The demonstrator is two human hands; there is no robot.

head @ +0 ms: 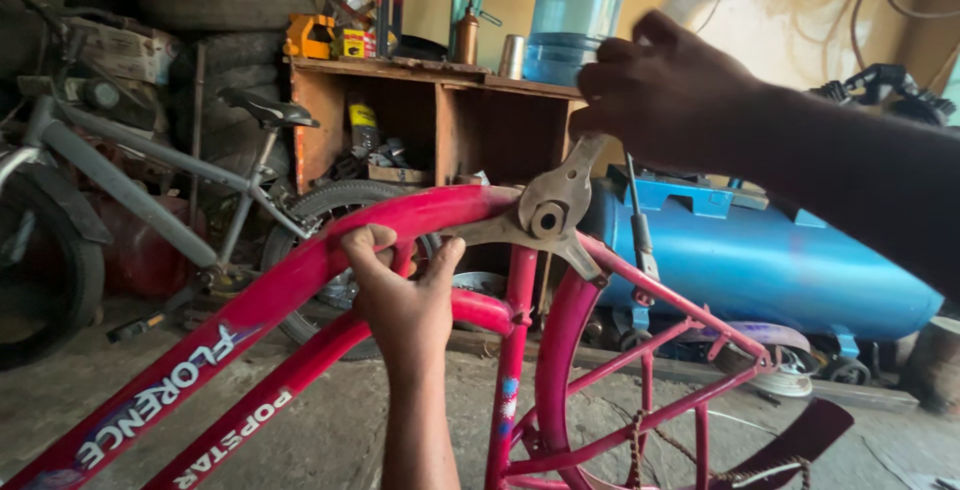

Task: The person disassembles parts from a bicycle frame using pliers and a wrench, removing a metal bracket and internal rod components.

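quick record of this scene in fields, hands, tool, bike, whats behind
left hand: grips the upper tube of the red bicycle frame from below
right hand: holds one arm of a flat multi-arm metal wrench
wrench: sits on the frame at the seat-tube junction
behind: blue tank, wooden shelf with a large water bottle on top
left side: grey bicycle, stacked tyres
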